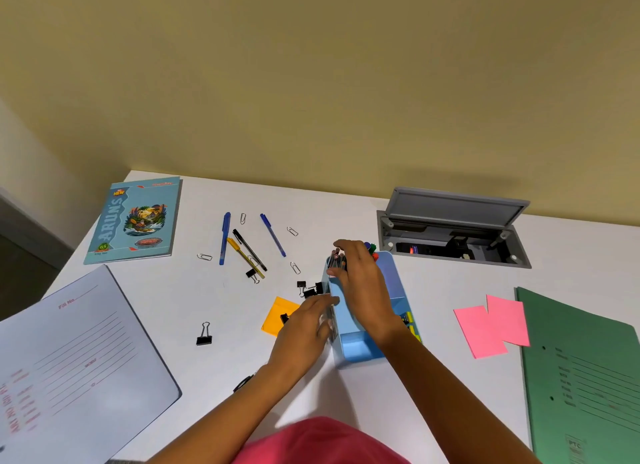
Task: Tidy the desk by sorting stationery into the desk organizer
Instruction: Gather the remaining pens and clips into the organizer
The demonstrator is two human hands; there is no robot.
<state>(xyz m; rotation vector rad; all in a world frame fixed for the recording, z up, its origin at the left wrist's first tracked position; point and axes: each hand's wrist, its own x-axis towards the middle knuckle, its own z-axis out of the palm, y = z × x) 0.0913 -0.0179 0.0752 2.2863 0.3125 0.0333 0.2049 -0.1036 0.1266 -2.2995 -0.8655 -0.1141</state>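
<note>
A light blue desk organizer stands mid-desk. My right hand reaches over it, its fingers and thumb curled round a bundle of pens held upright in the organizer's far left compartment. My left hand lies against the organizer's left wall with its fingers fairly straight. Coloured markers poke up behind my right hand. Loose on the desk to the left lie two blue pens, a black pen, a yellow pen, several paper clips and binder clips.
An orange sticky pad lies partly under my left hand. Pink sticky notes and a green folder lie to the right. A pale file and a notebook lie at the left. An open grey cable box sits at the back right.
</note>
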